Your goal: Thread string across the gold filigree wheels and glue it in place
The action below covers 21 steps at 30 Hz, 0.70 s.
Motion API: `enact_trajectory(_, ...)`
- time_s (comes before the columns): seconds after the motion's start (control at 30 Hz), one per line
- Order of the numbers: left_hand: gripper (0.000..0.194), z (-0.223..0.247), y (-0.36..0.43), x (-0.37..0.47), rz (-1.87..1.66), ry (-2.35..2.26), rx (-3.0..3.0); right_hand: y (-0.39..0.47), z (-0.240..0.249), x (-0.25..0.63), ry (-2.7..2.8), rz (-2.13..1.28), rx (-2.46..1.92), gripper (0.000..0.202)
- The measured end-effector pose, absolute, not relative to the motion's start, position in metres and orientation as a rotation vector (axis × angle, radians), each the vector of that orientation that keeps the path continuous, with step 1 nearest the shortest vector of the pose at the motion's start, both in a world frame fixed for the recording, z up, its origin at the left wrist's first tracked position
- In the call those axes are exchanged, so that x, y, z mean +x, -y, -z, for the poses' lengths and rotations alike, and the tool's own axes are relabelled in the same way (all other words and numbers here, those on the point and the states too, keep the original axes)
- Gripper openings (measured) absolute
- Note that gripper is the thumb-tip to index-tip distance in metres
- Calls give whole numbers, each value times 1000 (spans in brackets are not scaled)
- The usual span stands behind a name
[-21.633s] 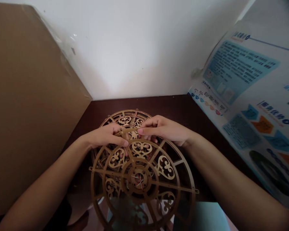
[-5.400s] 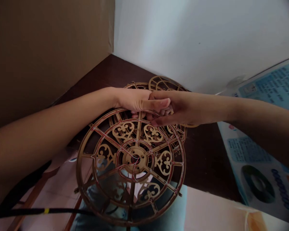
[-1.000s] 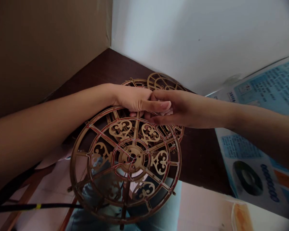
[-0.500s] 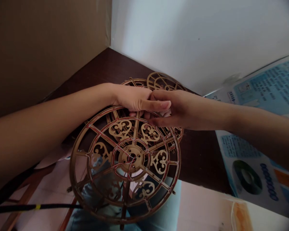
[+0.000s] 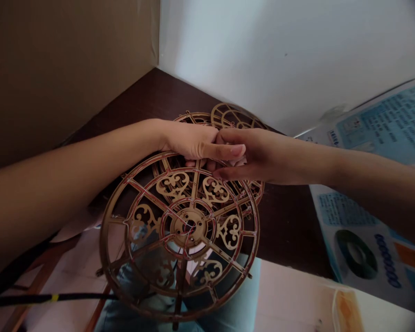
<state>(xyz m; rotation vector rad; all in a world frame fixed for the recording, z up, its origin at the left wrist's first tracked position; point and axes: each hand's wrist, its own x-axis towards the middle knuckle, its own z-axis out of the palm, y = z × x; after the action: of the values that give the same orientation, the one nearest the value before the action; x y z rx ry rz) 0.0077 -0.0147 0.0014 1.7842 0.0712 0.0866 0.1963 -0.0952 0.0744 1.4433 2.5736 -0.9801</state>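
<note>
A round gold openwork frame (image 5: 192,221) with scroll ornaments and red wires along its ribs lies over the dark table's near edge. My left hand (image 5: 202,144) rests at its far rim, thumb stretched to the right, the other fingers curled beneath and partly hidden. Against it is my right hand (image 5: 244,154), its fingers bent round the left one's fingers. A small pale piece (image 5: 240,161) shows between the hands; which hand grips it is hard to tell. Behind the hands lie more round gold frames (image 5: 237,115), partly covered.
Dark brown table (image 5: 290,226) beneath the frames. A white wall (image 5: 280,60) stands behind, a brown panel (image 5: 69,60) at left. A printed blue and white sheet (image 5: 352,216) lies at right. A black cable (image 5: 79,297) with a yellow band runs at lower left.
My right hand and forearm have shifted very slightly upward. My left hand and the frame look the same.
</note>
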Motion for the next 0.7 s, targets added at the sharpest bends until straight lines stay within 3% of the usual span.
enact_trajectory(0.37, 70, 0, 13, 8, -107, -21, 1857, 97, -78, 193, -2569, 940, 1465, 27)
enact_trajectory(0.7, 58, 2, 15, 4, -114, 15, 1731, 100, -80, 189, -2559, 900, 1481, 27)
